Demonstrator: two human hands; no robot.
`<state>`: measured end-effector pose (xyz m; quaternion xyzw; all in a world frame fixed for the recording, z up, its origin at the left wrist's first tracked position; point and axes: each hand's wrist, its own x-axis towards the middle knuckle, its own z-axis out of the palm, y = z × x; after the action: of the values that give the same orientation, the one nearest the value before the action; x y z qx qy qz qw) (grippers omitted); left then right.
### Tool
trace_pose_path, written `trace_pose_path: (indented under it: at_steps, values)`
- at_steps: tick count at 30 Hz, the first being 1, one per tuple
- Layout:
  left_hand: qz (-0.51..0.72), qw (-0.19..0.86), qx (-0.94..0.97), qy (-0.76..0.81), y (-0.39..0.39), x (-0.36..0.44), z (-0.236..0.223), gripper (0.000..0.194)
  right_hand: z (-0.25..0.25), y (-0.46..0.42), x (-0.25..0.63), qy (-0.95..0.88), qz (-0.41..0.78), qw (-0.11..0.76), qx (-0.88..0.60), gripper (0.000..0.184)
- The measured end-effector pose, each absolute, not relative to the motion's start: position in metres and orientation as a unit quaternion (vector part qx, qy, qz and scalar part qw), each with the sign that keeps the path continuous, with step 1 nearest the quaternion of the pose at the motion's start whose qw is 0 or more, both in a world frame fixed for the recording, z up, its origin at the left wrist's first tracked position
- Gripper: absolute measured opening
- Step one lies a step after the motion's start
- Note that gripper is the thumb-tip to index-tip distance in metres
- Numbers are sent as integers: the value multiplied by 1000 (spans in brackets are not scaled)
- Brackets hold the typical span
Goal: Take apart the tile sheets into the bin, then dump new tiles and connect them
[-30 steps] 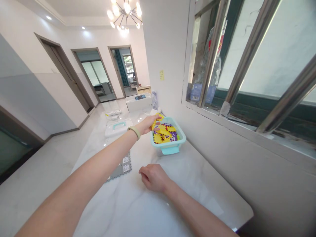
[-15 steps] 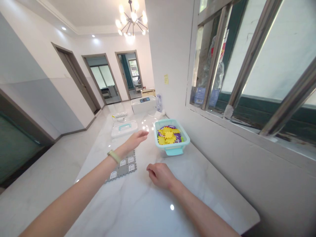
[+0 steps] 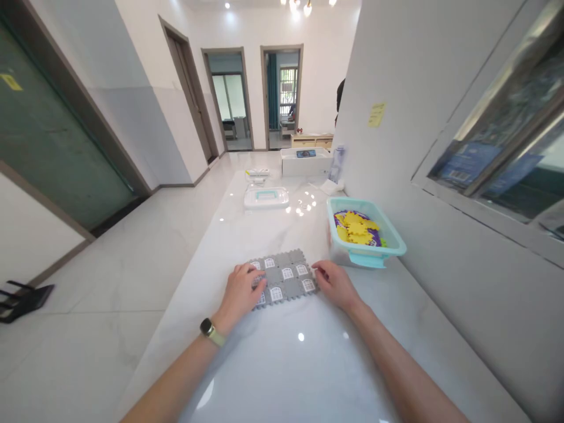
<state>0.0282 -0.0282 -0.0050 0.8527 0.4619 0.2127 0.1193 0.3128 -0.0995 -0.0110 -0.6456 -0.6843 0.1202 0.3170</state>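
Note:
A grey foam puzzle mat (image 3: 284,276) made of joined tiles with white window prints lies on the white marble table (image 3: 282,358). My left hand (image 3: 240,292) rests flat on its left part, fingers stretched out. My right hand (image 3: 333,284) touches the mat's right edge with fingers curled, and I cannot make out anything held in them. A teal bin (image 3: 369,245) with yellow and purple foam pieces (image 3: 356,228) stands just right of the mat, against the wall.
A white case with a teal handle (image 3: 266,197), a white box (image 3: 306,162) and a bottle (image 3: 337,164) stand at the table's far end. The wall and a barred window (image 3: 497,158) run along the right. Black legs (image 3: 22,296) sit on the floor at left.
My left hand has pulled back from the teal bin and come down onto the grey mat. My right hand moved to the mat's right edge. The view tilted down and shifted left.

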Motion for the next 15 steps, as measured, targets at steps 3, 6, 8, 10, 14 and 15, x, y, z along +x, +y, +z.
trace_pose_path:
  at_steps: [3, 6, 8, 10, 14, 15]
  values:
    - [241, 145, 830, 481, -27, 30, -3, 32, -14, -100, 308, -664, 89, 310, -675, 28]
    - [237, 166, 818, 497, -26, 23, -7, 52, -16, -94, 295, -640, 65, 290, -709, 37]
    - [225, 189, 813, 503, -30, 21, -10, 59, -16, -87, 283, -629, 58, 282, -722, 41]
    - [215, 214, 798, 520, -34, 22, -12, 58, -16, -80, 270, -623, 53, 278, -730, 43]
    - [241, 267, 761, 540, -35, 25, -14, 40, -15, -73, 255, -591, 100, 332, -728, 44]
    - [267, 279, 754, 531, -34, 25, -14, 39, -15, -74, 255, -575, 135, 365, -720, 44]
